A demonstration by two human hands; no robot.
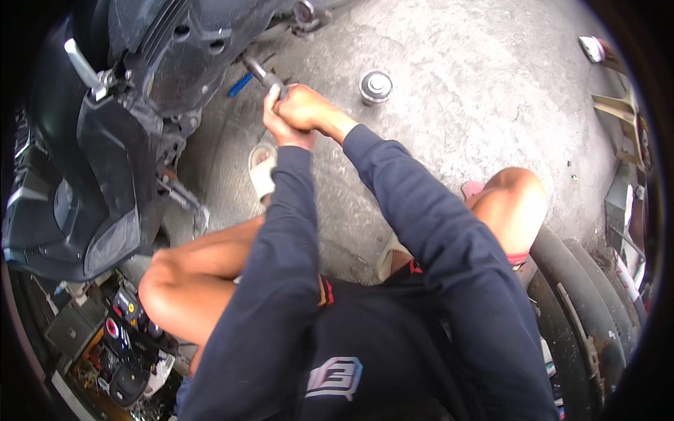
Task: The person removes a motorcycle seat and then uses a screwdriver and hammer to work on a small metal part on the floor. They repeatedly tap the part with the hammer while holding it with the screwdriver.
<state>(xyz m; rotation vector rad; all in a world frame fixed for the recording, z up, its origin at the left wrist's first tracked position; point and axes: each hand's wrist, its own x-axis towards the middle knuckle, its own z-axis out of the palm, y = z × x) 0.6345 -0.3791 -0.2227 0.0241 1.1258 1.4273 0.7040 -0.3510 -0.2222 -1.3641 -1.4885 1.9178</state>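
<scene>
Both hands are wrapped round the dark grey end of a metal bar-shaped tool [258, 70], which slants up and left to the underside of a motorcycle [175, 63]. My left hand [282, 126] is closed about its end, with the thumb along it. Over and against it lies my right hand [306, 107], also closed. The tool's far tip meets the dark bodywork, and I cannot make out what it touches there. Beside it on the concrete floor lies a blue-handled object [241, 85]. A round silver metal canister [376, 87] stands to the right of my hands.
Several black tyres [597, 309] lean at the lower right. Toolboxes and loose parts [126, 344] crowd the lower left. At the upper right are a tan plastic piece of furniture [618, 112] and another person's shoe [592, 49]. My sandalled foot [262, 172] rests below my hands.
</scene>
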